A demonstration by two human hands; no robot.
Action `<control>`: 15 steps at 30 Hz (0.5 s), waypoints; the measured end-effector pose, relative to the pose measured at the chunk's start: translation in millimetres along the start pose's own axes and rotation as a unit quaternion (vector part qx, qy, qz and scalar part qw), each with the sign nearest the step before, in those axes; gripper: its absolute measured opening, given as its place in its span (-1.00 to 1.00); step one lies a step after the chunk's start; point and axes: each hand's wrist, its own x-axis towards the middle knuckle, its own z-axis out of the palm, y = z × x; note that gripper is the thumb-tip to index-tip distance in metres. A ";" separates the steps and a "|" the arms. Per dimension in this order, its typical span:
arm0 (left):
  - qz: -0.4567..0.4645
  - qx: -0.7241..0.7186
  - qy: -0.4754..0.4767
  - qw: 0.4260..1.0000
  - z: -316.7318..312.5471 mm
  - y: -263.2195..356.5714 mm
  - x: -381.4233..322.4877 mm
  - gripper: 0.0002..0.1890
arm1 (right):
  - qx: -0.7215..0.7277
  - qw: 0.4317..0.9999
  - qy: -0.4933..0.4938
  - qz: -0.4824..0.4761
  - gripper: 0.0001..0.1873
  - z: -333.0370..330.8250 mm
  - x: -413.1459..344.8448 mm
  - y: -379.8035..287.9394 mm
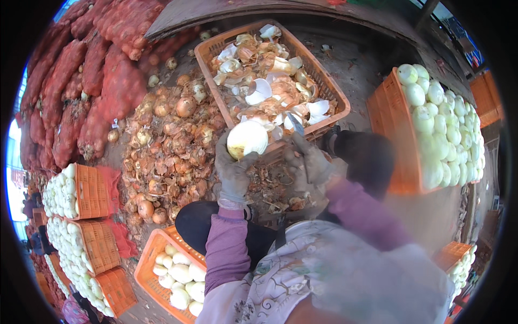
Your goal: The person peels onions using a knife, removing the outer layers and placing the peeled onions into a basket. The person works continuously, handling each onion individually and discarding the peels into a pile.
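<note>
In a dirty grey glove, my left hand (233, 170) holds up a mostly peeled white onion (247, 139), with a brownish patch left low on its left side. My right hand (313, 162), gloved too, grips a small knife (295, 124) whose blade points up and left, a short way right of the onion. Just beyond both hands an orange plastic crate (338, 115) holds onion skins (279, 87) and thick white peelings. To the left of my left hand lies a heap of unpeeled brown onions (166, 150) among loose dry skins.
Red mesh sacks of onions (68, 105) are piled at the far left. A crate of peeled onions (170, 297) stands by my left leg. Full crates rise at the right (392, 133) and lower left (93, 190). A board (243, 10) spans the top.
</note>
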 end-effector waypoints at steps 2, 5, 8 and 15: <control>-0.017 -0.093 -0.052 0.994 7.3 -4.6 -1.1 -0.28 | 0.020 0.999 0.041 -0.020 -0.71 7.6 15.3 0.3; -0.046 -0.175 -0.089 0.980 10.6 -10.5 -1.0 -0.19 | -0.063 0.995 0.068 -0.047 -0.70 14.4 23.0 -11.4; -0.022 -0.075 -0.115 0.990 7.2 -9.2 6.4 -0.16 | -0.131 0.982 0.091 -0.100 -0.74 21.3 14.8 -17.7; 0.157 0.499 -0.154 0.838 -5.0 20.5 9.2 -0.18 | -0.230 0.958 0.028 -0.166 -0.78 41.5 8.7 6.8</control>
